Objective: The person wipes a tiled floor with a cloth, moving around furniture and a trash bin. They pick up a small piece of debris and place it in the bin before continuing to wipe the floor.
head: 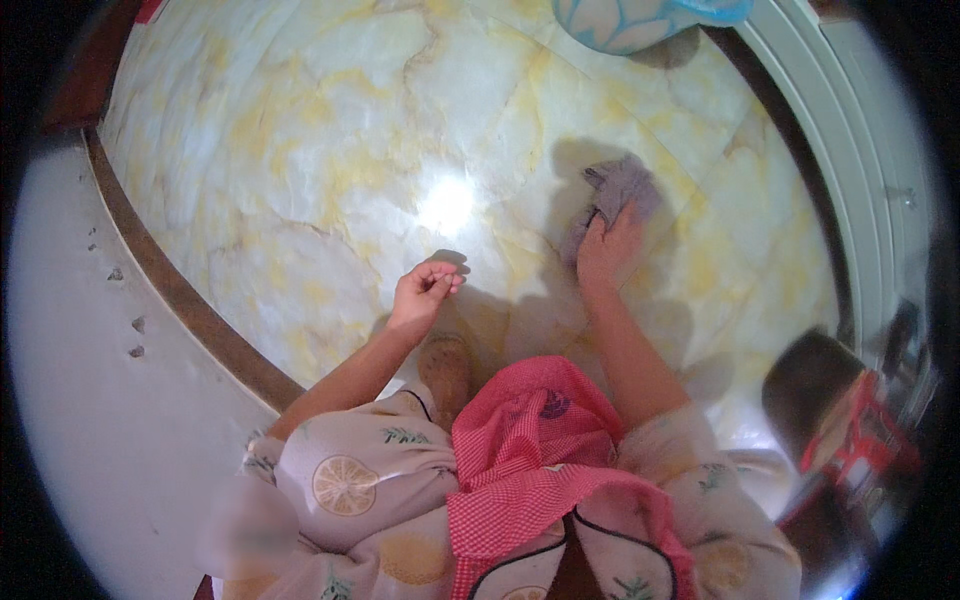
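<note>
A crumpled grey-purple cloth (627, 186) lies against the marbled floor tiles (360, 150), right of the middle of the view. My right hand (611, 244) presses on it, thumb and fingers around its near part; some fingertips are hidden in the folds. Left of it, my left hand (430, 289) is held above the floor with its fingers curled and the thumb near them. Nothing can be seen in that hand, and its shadow falls on the tiles just beyond. A red checked apron (525, 450) covers my lap between the forearms.
A blue-patterned rounded object (622, 22) stands at the top right, beside a pale ridged frame (817, 112). A white wall (90, 360) with chipped spots and a brown skirting strip (202, 330) run down the left. Red and dark items (855, 427) are at the lower right, blurred.
</note>
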A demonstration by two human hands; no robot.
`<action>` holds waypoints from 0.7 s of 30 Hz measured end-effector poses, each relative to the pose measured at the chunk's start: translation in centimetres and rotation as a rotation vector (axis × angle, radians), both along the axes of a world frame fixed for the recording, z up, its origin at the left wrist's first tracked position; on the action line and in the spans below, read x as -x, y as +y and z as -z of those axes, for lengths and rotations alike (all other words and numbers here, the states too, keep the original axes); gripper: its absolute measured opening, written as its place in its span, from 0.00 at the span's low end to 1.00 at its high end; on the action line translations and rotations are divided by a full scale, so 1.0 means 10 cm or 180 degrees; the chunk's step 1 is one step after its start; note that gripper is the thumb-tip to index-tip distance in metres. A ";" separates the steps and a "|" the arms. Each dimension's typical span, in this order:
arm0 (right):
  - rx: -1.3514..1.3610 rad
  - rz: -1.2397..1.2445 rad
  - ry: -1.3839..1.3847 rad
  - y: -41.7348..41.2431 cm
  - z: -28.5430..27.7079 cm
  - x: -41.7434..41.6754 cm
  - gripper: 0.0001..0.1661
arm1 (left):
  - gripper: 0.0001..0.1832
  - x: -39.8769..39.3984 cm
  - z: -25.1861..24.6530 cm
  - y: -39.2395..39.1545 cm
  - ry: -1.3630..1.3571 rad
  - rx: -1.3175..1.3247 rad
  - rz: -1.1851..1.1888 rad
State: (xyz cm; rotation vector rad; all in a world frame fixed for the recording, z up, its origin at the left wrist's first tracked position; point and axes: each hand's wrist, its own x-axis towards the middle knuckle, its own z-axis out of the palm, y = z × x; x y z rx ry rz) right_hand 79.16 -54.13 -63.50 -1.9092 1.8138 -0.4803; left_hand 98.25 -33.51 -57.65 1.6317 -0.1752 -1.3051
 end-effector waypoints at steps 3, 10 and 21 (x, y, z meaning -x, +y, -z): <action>0.0301 0.0186 -0.0016 -0.13 0.01 -0.16 0.40 | 0.06 0.04 -0.05 -0.01 0.0082 0.0062 -0.0218; -0.0035 0.0265 -0.1114 -0.20 0.02 0.09 0.39 | 0.09 0.03 -0.02 -0.17 -0.0425 0.0162 0.0351; -0.0824 0.0159 -0.1920 -0.41 -0.14 0.32 0.35 | 0.35 0.26 -0.18 -1.32 -0.4841 0.0720 0.3812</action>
